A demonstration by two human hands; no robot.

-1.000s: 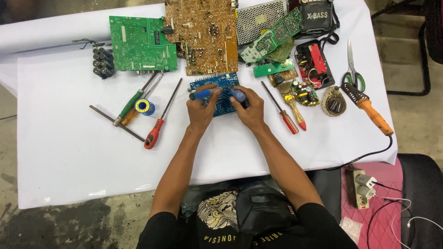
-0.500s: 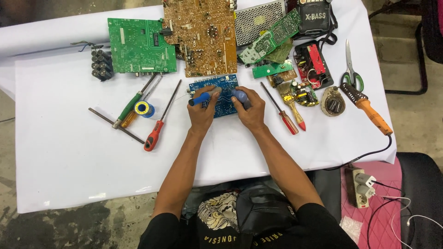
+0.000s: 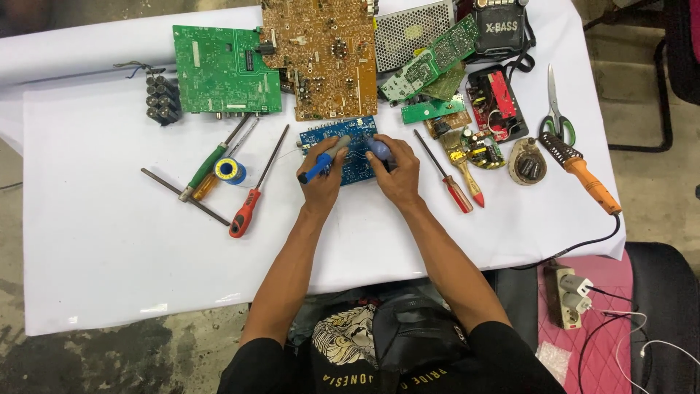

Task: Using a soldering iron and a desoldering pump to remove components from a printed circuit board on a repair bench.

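A small blue circuit board (image 3: 350, 135) lies on the white table, with both my hands over its near edge. My left hand (image 3: 321, 179) grips a blue-handled tool (image 3: 321, 162) whose grey tip points onto the board. My right hand (image 3: 397, 171) holds a second tool with a blue-grey handle (image 3: 378, 148) against the board's right side. How far each tip reaches is hidden by my fingers.
Behind lie a green board (image 3: 222, 69), a large brown board (image 3: 328, 55) and smaller boards (image 3: 430, 62). Screwdrivers (image 3: 248, 204) and a solder spool (image 3: 230, 171) sit left. Right are a red screwdriver (image 3: 448, 182), scissors (image 3: 555, 109) and an orange soldering iron (image 3: 587, 179).
My left hand has tilted its tool, so the blue handle end now points down-left toward me. My right hand stays on the board's right side.
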